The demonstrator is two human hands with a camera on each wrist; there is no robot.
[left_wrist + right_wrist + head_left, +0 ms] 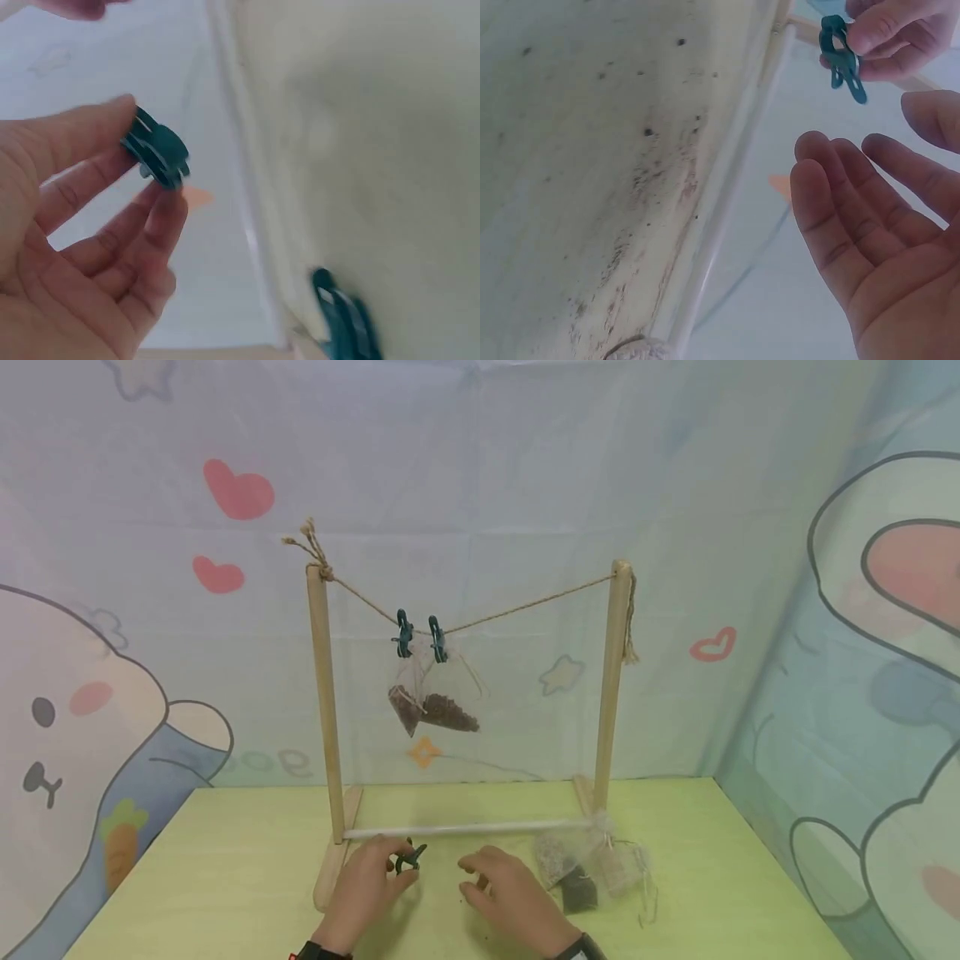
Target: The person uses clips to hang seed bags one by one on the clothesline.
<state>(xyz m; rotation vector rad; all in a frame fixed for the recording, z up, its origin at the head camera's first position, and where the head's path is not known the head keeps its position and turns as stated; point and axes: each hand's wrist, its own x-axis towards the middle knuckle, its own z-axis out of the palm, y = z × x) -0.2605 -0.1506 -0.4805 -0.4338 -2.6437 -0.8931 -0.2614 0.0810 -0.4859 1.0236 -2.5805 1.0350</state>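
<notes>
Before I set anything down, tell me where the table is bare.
Bare table lies left of the left wooden foot, right of the bags, and behind the white rod, between the posts. It's crowded where the bags lie beside the right hand.

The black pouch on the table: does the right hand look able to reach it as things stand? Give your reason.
Probably yes: the right hand holds nothing, and the black pouch lies close on its right with no obstacle visible between, though neighbouring pouches crowd it.
</notes>
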